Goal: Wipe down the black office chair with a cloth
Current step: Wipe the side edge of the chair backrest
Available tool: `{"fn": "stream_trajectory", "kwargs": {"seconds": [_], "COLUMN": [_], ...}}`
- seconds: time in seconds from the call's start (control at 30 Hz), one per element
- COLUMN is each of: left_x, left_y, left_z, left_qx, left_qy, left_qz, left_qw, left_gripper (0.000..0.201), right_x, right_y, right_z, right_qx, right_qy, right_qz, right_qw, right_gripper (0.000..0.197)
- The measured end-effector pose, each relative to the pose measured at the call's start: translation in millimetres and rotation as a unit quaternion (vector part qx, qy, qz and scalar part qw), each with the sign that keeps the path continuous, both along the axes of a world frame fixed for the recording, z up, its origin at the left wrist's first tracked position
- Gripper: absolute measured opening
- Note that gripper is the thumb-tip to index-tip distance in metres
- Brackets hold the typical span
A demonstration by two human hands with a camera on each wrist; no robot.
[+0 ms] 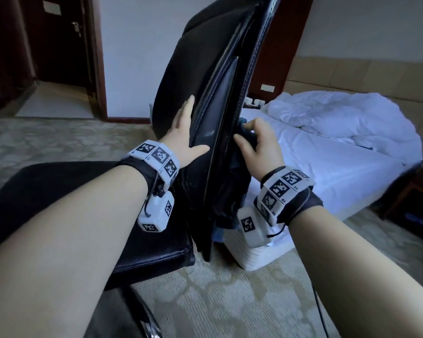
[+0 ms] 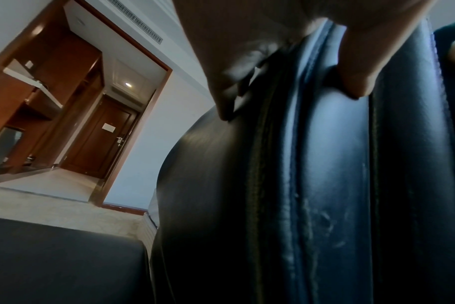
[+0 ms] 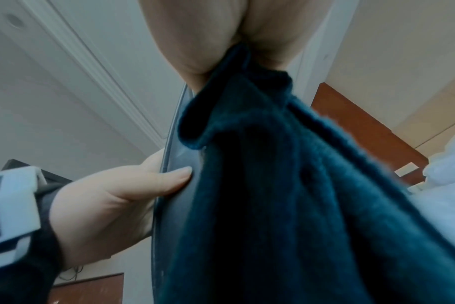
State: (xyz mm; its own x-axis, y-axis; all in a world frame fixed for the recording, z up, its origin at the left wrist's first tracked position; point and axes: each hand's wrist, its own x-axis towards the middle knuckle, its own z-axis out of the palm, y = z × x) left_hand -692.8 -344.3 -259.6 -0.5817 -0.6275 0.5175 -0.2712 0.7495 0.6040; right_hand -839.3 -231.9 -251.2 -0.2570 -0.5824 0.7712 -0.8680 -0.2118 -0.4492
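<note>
Black office chair [image 1: 205, 98] seen edge-on, on carpet beside the bed [image 1: 327, 147]. Left hand [image 1: 183, 140] spread flat on the padded front of the backrest, fingers straight, thumb out; likely bracing so the back stays put under pressure from behind. Right hand [image 1: 257, 142] curled round a bunched dark teal cloth [image 3: 286, 185], gripping it against the rear face near the backrest's edge. Loose cloth hanging below the fist. Seat [image 1: 59, 191] low left, untouched by either hand. Judged step: wiping the back panel, with opposing hands steadying the chair.
</note>
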Motion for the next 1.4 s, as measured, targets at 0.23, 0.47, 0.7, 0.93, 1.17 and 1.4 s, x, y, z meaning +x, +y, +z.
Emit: {"fn": "stream_trajectory", "kwargs": {"seconds": [0.23,0.47,0.7,0.93,1.17,1.4], "left_x": [-3.6,-3.0,-4.8,-1.5,-2.3,-5.3], "left_y": [-2.9,-8.1,-9.6,-13.0,-13.8,-19.0], "left_z": [-2.7,-0.2,0.8,15.1,13.6,6.1], "left_qx": [-0.018,0.018,-0.011,-0.159,-0.177,-0.139], "left_qy": [0.006,-0.025,-0.029,-0.056,-0.052,-0.025], "left_qz": [0.038,0.039,0.048,0.077,0.099,0.102], "left_qw": [0.999,0.999,0.998,0.983,0.978,0.985], "left_gripper": [0.102,0.115,0.124,0.123,0.115,0.11], "right_x": [-21.7,-39.9,-44.1,-35.3,-14.7,-17.7], "right_y": [-20.3,-28.4,-36.3,-28.9,-36.7,-34.6], "right_z": [-0.6,-7.0,-9.7,-16.1,-23.1,-30.1], "right_qx": [-0.025,-0.077,-0.126,-0.193,-0.251,-0.242], "right_qy": [-0.066,-0.057,-0.016,0.035,0.031,0.097], "right_qz": [0.066,0.157,0.132,0.098,0.061,0.054], "right_qw": [0.995,0.983,0.983,0.976,0.965,0.964], "right_gripper": [0.017,0.016,0.012,0.024,0.02,0.02]}}
